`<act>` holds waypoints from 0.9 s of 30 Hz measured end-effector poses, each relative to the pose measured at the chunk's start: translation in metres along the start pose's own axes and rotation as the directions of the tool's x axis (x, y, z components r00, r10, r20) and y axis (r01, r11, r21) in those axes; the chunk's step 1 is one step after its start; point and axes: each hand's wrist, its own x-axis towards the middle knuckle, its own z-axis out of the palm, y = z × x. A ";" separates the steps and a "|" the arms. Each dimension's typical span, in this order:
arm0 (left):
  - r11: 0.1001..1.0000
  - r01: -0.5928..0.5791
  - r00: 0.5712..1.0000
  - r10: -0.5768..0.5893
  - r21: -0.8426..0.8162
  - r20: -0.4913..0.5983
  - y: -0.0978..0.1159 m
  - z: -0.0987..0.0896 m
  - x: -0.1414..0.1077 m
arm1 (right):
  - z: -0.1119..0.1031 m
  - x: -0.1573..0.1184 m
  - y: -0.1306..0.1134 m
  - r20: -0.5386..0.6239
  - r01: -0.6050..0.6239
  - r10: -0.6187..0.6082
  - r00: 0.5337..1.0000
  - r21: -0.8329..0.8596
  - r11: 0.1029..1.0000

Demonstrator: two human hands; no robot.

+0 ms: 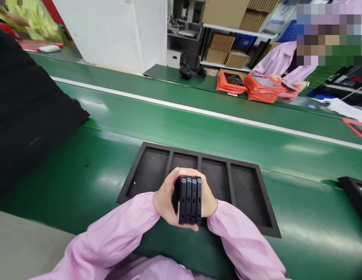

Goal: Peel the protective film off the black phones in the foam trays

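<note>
Several dark phones (191,200) stand on edge, pressed side by side, with their port ends facing me. My left hand (166,196) is closed round the left side of the stack, its fingers partly hidden. On the right side, my right hand (208,198) wraps the same stack, and fingers meet over its top. Beneath and beyond the hands lies a black foam tray (245,162) with rectangular compartments. No phone shows in the visible parts of its compartments.
A white rail (157,102) crosses the green bench (116,109). Black cloth (29,116) covers the left. Another black tray (354,194) is at the right edge. Across the bench, a person in pink sleeves handles items beside stacked orange-red cases (261,88).
</note>
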 end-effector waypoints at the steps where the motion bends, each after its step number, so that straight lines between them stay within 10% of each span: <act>1: 1.000 -0.015 1.000 0.015 -0.016 0.006 0.003 -0.002 0.002 | 0.000 0.000 0.000 -0.007 0.041 -0.041 0.999 0.000 0.999; 27: 0.998 0.064 0.998 -0.063 -0.029 0.018 0.025 -0.001 0.021 | 0.002 -0.006 0.004 -0.055 0.082 -0.089 0.994 -0.129 0.988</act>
